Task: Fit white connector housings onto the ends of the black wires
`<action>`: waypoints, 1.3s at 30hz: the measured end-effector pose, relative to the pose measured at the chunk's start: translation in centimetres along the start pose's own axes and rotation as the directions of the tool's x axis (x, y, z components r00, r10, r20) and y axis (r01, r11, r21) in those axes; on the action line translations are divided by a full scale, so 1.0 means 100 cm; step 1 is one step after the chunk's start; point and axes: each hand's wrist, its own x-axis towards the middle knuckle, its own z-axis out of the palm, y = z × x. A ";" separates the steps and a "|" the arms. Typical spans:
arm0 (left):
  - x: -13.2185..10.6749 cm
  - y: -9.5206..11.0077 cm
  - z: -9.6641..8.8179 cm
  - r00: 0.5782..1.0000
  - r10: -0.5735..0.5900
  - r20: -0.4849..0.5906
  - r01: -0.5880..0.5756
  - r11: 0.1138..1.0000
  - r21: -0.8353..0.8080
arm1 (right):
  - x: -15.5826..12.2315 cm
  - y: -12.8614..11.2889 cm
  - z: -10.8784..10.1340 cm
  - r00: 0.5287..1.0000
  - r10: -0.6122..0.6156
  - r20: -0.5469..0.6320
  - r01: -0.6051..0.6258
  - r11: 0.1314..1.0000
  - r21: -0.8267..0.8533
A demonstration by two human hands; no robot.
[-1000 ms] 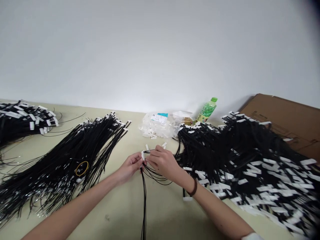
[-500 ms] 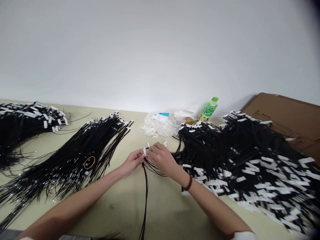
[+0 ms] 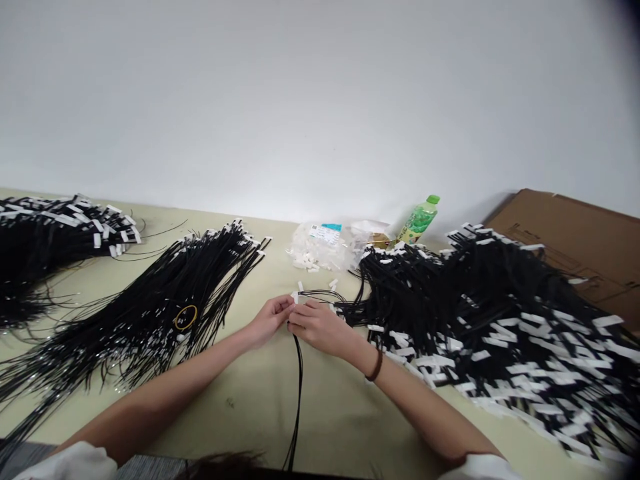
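Observation:
A small white connector (image 3: 295, 297) sticks up from between my fingertips at the middle of the table. My left hand (image 3: 270, 321) is closed on it from the left. Fingers pressed together, my right hand (image 3: 320, 326) meets the left at the connector and pinches a thin black wire there; its tip is hidden. Several black wires (image 3: 300, 383) hang from under the hands toward the table's front edge, and others loop off to the right behind my right hand. Loose white connectors (image 3: 333, 284) lie just beyond the hands.
Black wire bundles (image 3: 170, 287) with a yellow band (image 3: 186, 317) lie left, and another pile (image 3: 65, 227) farther left. A large heap of white-tagged wires (image 3: 480, 300) fills the right. Behind are a plastic bag of connectors (image 3: 323, 247), a green bottle (image 3: 418, 221) and a cardboard box (image 3: 575, 233).
My right hand has turned lower, its fingers now flatter and closer to my left fingertips. The view has shifted slightly. The connector stays in my left hand.

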 end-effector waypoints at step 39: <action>0.001 0.004 -0.003 0.998 -0.060 -0.005 0.057 0.976 -0.211 | -0.026 0.059 -0.076 0.332 0.940 0.080 0.099 -0.119 0.988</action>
